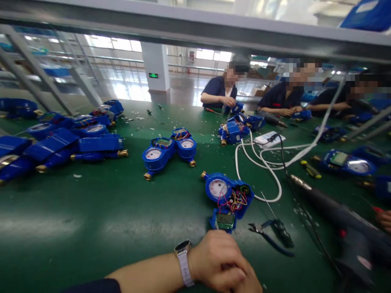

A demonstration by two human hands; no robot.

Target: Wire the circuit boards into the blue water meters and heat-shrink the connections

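Observation:
My left hand (221,262) lies at the bottom centre with a watch (183,256) on its wrist. Its fingers are curled into a fist on the green table (100,219), and what they enclose, if anything, is hidden. Just beyond the knuckles is an opened blue water meter (227,199) with a white dial, loose coloured wires and a small display board. Blue-handled pliers (271,236) lie to its right. I cannot find my right hand. Part of a hand (384,219) shows at the right edge; whose it is I cannot tell.
A dark, blurred power tool (342,221) with white and black cables (269,162) lies at the right. Two joined meters (168,152) sit mid-table, with a pile of blue meters (61,142) at the left. Three people work along the far side. Small debris litters the surface.

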